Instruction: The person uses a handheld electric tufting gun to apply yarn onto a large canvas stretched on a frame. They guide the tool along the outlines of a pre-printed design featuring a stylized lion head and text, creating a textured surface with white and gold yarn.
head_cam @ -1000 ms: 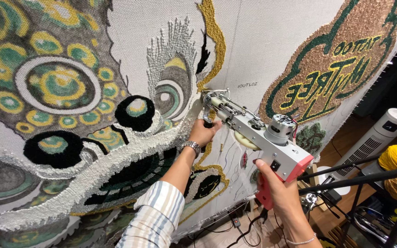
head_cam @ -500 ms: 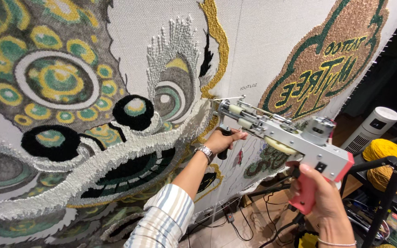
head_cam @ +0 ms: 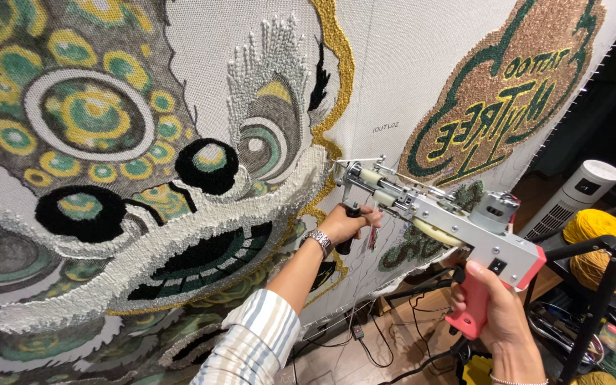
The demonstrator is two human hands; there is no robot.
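A silver tufting gun (head_cam: 445,217) with a pink rear grip points its needle at the white backing cloth (head_cam: 408,78) of a large tufted rug. My right hand (head_cam: 495,319) is closed around the pink grip at lower right. My left hand (head_cam: 345,224), with a metal watch on the wrist and a striped sleeve, grips the gun's black front handle just under the needle end. The needle tip sits beside a gold tufted outline (head_cam: 335,71). The rug shows a green, yellow and black lion-like face (head_cam: 108,157).
A tufted brown and green emblem (head_cam: 507,93) fills the upper right of the cloth. Yellow yarn cones (head_cam: 600,239) sit on a black metal stand (head_cam: 600,285) at right, near a white tower fan (head_cam: 572,196). Cables lie on the wooden floor (head_cam: 386,349) below.
The gun and both hands have shifted down and rightward along the cloth, and the view has swung closer to the rug. Both grips stay the same.
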